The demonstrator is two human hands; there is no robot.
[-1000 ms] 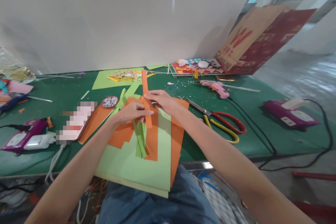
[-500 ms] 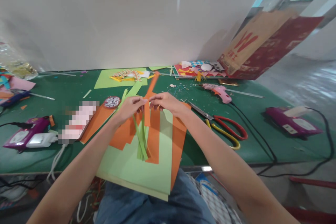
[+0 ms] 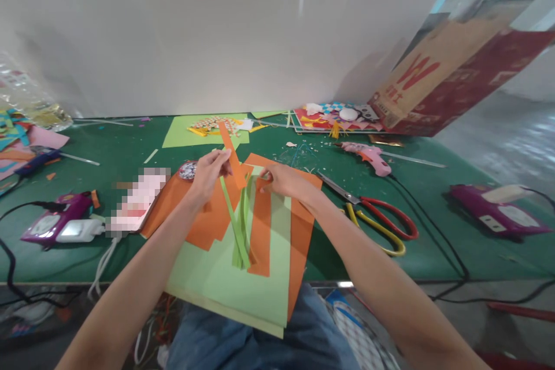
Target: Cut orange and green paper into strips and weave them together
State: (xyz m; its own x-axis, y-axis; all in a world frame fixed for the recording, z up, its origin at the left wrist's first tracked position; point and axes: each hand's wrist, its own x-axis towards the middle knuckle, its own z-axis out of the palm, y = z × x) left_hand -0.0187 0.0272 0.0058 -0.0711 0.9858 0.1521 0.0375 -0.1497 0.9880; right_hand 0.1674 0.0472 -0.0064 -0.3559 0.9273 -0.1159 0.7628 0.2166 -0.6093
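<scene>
An orange paper strip, raised and slanting, is pinched between the thumb and fingers of my left hand. My right hand hovers by the top of the stacked paper, its fingers bent and slightly apart, with nothing visible in them. Below the hands lie several narrow green paper strips and a wider orange piece. These rest on a light green sheet, which hangs over the table edge above my lap. More orange paper shows from under it at the right.
Scissors with red and yellow handles lie right of the paper. Behind them is a pink glue gun, its cord trailing to the front edge. Purple power strips and a phone sit left. A paper bag stands back right.
My left hand has moved the orange strip up and left, tilting it the other way. My right hand has come off the strip and moved slightly right and down.
</scene>
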